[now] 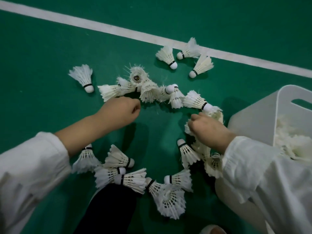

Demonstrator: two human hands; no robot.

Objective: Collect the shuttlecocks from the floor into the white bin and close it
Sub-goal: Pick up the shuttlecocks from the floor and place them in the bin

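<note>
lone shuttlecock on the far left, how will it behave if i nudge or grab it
Probably very light: the lone shuttlecock is mostly thin feathers. Lying sideways, it would likely arc around its round cork. Frayed tips suggest easy crushing.

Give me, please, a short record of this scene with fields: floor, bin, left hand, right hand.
floor: green, one white line, many loose shuttlecocks
bin: white, open, at right, feathers inside
left hand: fingers curled beside the loose shuttlecocks; grip unclear
right hand: grips a bunch of shuttlecocks near the bin
</note>
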